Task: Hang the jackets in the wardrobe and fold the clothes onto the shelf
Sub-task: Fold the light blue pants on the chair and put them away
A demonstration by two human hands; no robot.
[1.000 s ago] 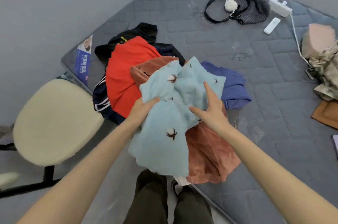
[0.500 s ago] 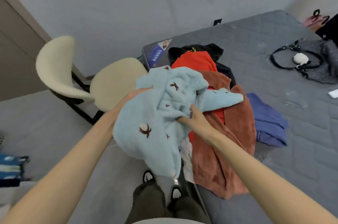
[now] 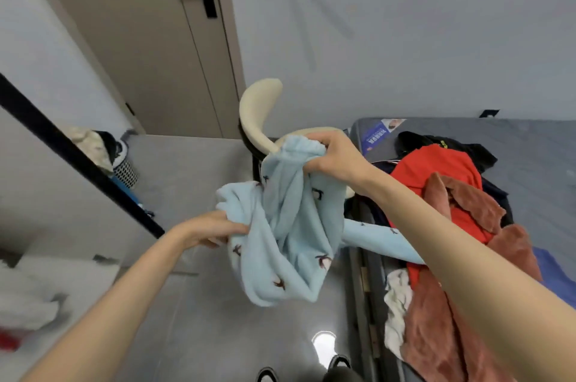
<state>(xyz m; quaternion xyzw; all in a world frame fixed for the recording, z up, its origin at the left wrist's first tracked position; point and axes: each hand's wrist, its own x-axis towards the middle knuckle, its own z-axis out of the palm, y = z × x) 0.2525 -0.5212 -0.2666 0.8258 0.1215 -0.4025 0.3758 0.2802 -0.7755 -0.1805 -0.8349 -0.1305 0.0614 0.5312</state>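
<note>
A light blue fleece garment [image 3: 280,244] with small dark embroidered marks hangs in the air over the floor, bunched between both hands. My right hand [image 3: 335,157] grips its gathered elastic edge at the top. My left hand [image 3: 212,229] grips a fold lower on the left. One blue leg trails back to the pile on the bed. That pile holds a red garment [image 3: 436,182], a rust-brown fleece piece [image 3: 442,319], black clothing [image 3: 452,147] and a white piece [image 3: 396,297].
A grey mattress [image 3: 530,144] lies at the right, with a cream chair [image 3: 258,110] beside its corner. A beige door [image 3: 162,38] with a black handle stands behind. At the left are a dark-edged panel [image 3: 78,163] and a basket [image 3: 124,172].
The view has swung left from the bed toward the door. Both hands have lifted the blue garment off the pile and out over the floor; my right hand now holds its elastic edge high.
</note>
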